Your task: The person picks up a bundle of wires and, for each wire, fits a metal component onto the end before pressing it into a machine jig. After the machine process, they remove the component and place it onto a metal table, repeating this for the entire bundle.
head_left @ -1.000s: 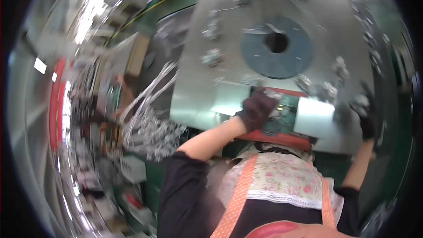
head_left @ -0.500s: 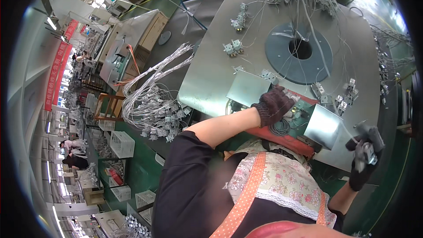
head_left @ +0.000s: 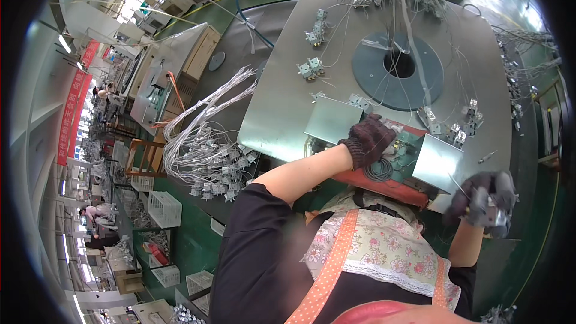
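Observation:
My left hand [head_left: 371, 141], in a dark knitted glove, is curled over the middle of a bench fixture. Its fingertips close on a small silvery part [head_left: 393, 126] that they partly cover. Shiny metal boxes flank it, one left [head_left: 333, 120] and one right [head_left: 439, 161]; a coil of dark wire [head_left: 379, 170] lies just below. Beyond the table's right front corner is my right hand [head_left: 485, 203], in a dark and grey glove and smeared by motion. It is closed around a small metal wired part [head_left: 497, 215], with a thin wire running up from the fingers.
The metal table [head_left: 276, 96] carries a round grey disc [head_left: 429, 84] with a central hole. Small metal wired parts [head_left: 311, 69] lie along its left side, others [head_left: 456, 135] at the right. A thin pen-like tool [head_left: 486, 157] lies near the right edge. Bundled wired parts [head_left: 219, 162] hang at left.
My right hand has moved up and left, closer to the table corner, still holding the metal part. The pen-like tool now shows on the table. My left hand keeps its place on the fixture.

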`<state>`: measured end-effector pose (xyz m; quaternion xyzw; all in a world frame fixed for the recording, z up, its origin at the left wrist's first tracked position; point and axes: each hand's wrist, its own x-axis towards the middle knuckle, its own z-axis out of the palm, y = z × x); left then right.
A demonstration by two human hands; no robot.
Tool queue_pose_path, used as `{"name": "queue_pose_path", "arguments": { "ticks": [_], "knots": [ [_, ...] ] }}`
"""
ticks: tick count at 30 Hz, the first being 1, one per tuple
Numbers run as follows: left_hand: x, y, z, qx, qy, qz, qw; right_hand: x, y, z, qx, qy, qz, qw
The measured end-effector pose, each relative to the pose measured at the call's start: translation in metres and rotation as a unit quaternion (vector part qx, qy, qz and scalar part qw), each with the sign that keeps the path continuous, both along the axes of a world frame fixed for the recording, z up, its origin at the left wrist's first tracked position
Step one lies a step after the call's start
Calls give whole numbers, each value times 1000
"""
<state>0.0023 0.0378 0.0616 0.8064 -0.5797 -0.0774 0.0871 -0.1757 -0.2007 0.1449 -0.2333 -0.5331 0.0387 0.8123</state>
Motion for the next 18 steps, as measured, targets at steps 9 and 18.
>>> {"name": "queue_pose_path", "arguments": {
  "ticks": [9,18],
  "knots": [
    [-6,-4,-1,-2,-18,-15,1000,8,36,-14,-400,307,-602,619],
    [12,5,-37,-112,-17,-47,992,15,23,-7,7,411,-275,869]
  ]
}}
